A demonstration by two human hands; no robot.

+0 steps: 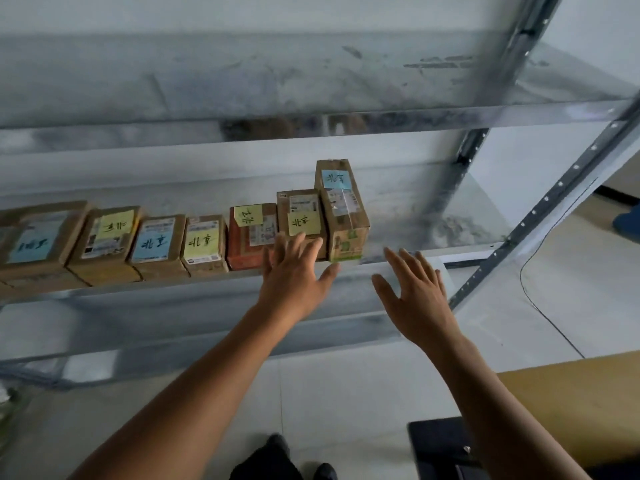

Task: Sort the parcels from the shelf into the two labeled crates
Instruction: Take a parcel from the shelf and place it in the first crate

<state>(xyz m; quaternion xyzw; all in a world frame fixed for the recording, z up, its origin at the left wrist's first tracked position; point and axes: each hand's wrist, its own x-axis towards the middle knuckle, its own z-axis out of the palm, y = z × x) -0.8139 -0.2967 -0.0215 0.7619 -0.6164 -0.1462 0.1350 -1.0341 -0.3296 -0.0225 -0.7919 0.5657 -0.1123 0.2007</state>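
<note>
Several cardboard parcels with yellow or blue handwritten notes stand in a row on the metal shelf (398,251). The tallest parcel (341,209), with a blue note, ends the row at the right. Beside it sits a shorter parcel (300,216) with a yellow note, then an orange-red parcel (251,237). My left hand (294,271) reaches out with straight, spread fingers in front of the shorter parcel, its thumb near the tall parcel's base. My right hand (412,289) hovers open just right of the tall parcel, holding nothing. No crate is in view.
More parcels (156,244) continue leftward along the shelf. An upper shelf board (242,98) hangs above. Slanted steel uprights (540,216) stand at the right. A brown tabletop (571,403) and a dark object (440,445) lie at the lower right; a black cable (526,289) crosses the floor.
</note>
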